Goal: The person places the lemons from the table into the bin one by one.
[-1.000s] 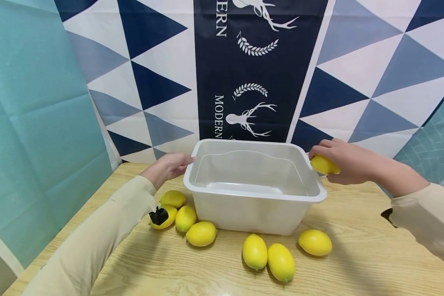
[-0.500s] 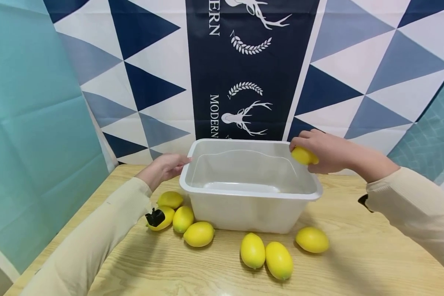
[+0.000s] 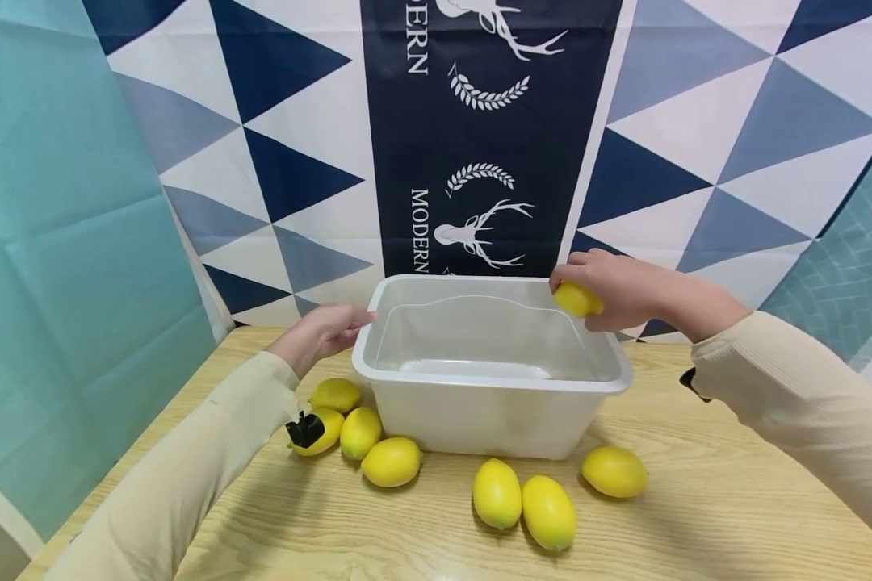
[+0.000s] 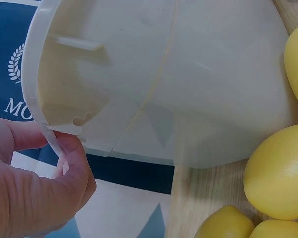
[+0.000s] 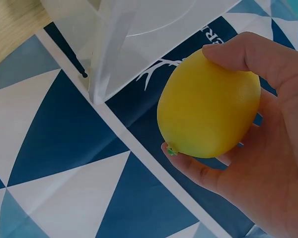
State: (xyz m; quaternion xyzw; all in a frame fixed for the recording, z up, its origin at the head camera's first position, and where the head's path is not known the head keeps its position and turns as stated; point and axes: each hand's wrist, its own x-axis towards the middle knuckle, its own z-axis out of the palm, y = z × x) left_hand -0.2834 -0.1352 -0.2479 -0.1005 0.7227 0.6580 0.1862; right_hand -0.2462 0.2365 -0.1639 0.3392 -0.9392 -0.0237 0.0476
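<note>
Before patterned cloth (image 3: 483, 145), right fingers (image 5: 198, 171) pinch a green-tipped yellow lemon (image 5: 208, 104), left fingers (image 4: 75, 161) the bin rim (image 3: 490, 382).

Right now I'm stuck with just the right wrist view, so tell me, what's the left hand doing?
Observer: The left hand pinches the white bin by its rim.
Operator: Anything inside the bin?
Observer: Nothing shows inside in the head view, though its near side hides part of the bottom.
Operator: What's lying around it?
Observer: Seven lemons lie on the table, along its left and front.
</note>
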